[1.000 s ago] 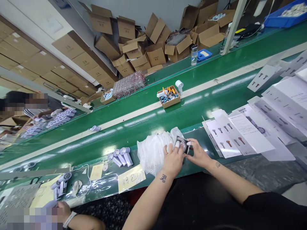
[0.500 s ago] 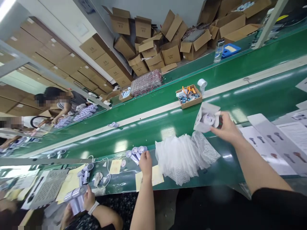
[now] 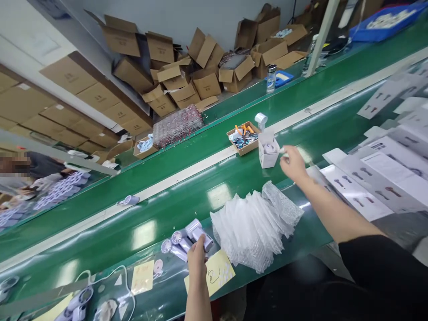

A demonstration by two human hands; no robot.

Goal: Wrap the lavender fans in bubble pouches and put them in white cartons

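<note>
My left hand [image 3: 198, 263] is closed around a lavender handheld fan [image 3: 199, 234], lifting its handle end at the near side of the belt. Two more lavender fans [image 3: 176, 244] lie just left of it. An open white box [image 3: 268, 151] stands upright on the green belt, a lavender round-headed item inside. At its right side, my right hand [image 3: 294, 164] has its fingertips closed on what looks like a flap. A pile of bubble-wrap bags [image 3: 249, 227] lies between my hands. Under my left wrist is a yellow paper [image 3: 219, 272] with marks on it.
Behind the box are a carton of tools and parts [image 3: 244, 138] and a standing lavender fan [image 3: 261, 119]. Printed white boxes [image 3: 364, 178] crowd the right side. Another fan [image 3: 130, 200] lies on the belt at left. A bottle [image 3: 271, 79] stands across the line.
The white box has gone from tilted in my right hand to upright on the belt. My left hand has picked up one fan's handle. The view has swung right.
</note>
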